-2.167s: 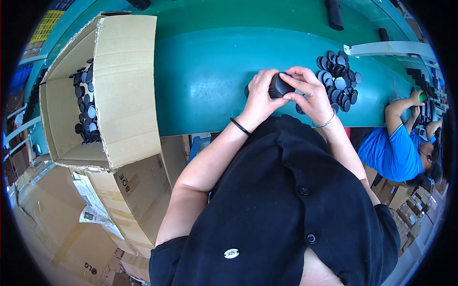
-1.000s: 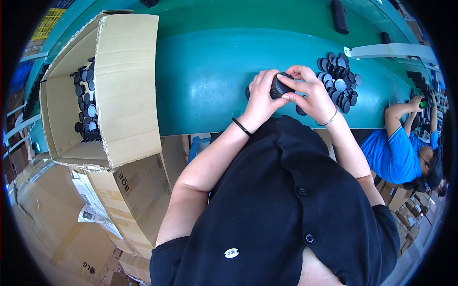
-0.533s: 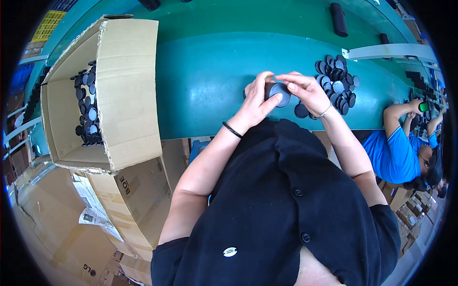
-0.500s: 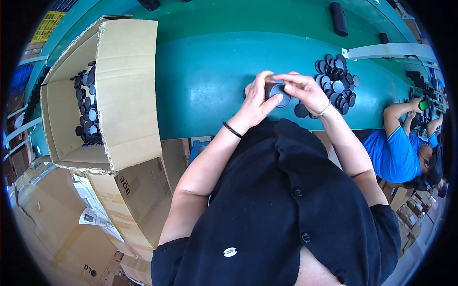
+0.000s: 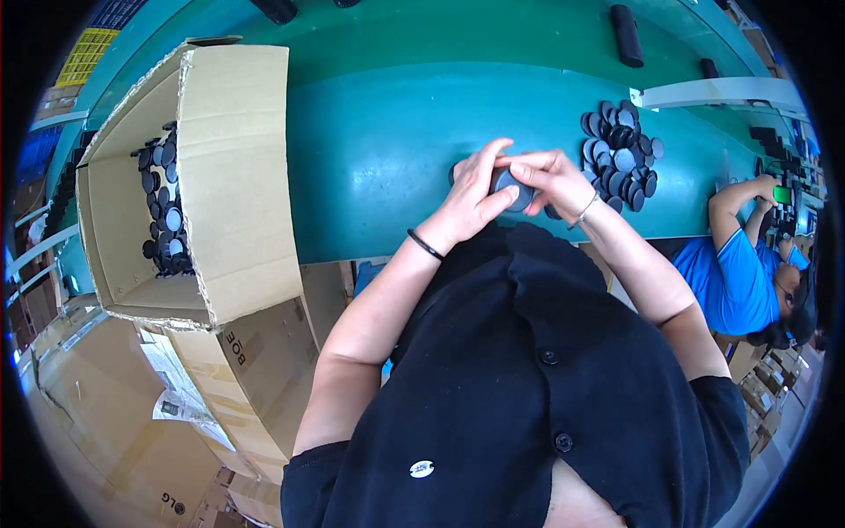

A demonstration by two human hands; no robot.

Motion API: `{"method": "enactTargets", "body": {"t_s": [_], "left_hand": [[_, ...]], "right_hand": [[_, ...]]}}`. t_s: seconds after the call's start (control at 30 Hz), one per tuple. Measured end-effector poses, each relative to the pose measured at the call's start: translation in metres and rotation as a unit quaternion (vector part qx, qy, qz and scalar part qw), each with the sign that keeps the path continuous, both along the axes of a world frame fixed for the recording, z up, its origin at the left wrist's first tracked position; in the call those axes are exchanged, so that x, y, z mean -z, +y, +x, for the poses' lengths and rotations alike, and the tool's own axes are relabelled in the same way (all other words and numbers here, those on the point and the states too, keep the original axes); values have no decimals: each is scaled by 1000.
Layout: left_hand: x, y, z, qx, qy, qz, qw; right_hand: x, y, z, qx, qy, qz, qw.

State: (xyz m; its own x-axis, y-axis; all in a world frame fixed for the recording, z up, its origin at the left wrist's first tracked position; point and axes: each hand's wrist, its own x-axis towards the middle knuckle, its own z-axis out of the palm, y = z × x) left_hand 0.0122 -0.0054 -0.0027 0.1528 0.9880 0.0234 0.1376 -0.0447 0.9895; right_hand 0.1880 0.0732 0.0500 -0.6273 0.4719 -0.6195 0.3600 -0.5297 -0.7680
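Close to my body, over the green table, my left hand (image 5: 466,201) and my right hand (image 5: 559,185) meet around a black round cap (image 5: 507,182). The left thumb presses on its face while the fingers curl behind it. My right thumb and fingers grip the far right side. Whether the cap sits on a longer body is hidden by my fingers. A dark round edge (image 5: 454,172) peeks out left of my left hand. To the right lies a loose heap of black round caps (image 5: 623,159), some with greyish faces. Another cap (image 5: 552,212) lies under my right wrist.
At the left an open cardboard box (image 5: 238,185) holds many similar black caps (image 5: 165,207). More cartons (image 5: 255,361) stand below it. A black cylinder (image 5: 627,37) stands at the back near a white rail (image 5: 722,93). A person in a blue shirt (image 5: 735,286) sits at the right.
The cap's face has turned from a recessed grey end to a smooth dark one. My right hand has shifted slightly down and left, its fingers closing further around the cap.
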Motion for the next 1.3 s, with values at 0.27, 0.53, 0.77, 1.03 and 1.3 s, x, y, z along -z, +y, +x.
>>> {"method": "enactTargets", "body": {"t_s": [0.27,0.53,0.77,1.03,1.3], "left_hand": [[-1,-10,13,-54,37,43,997],[-7,6,18,-87,-32,-17,996],[-15,49,-16,-16,-9,65,998],[-18,253,-197,-432,274,140,848],[-7,298,-241,-304,227,6,925]], "right_hand": [[-7,-8,1,10,51,-72,996],[-6,6,0,35,99,-143,984],[-5,52,3,14,91,-129,987],[34,190,28,-76,-155,604,778],[86,255,58,-16,-288,687,667]]}}
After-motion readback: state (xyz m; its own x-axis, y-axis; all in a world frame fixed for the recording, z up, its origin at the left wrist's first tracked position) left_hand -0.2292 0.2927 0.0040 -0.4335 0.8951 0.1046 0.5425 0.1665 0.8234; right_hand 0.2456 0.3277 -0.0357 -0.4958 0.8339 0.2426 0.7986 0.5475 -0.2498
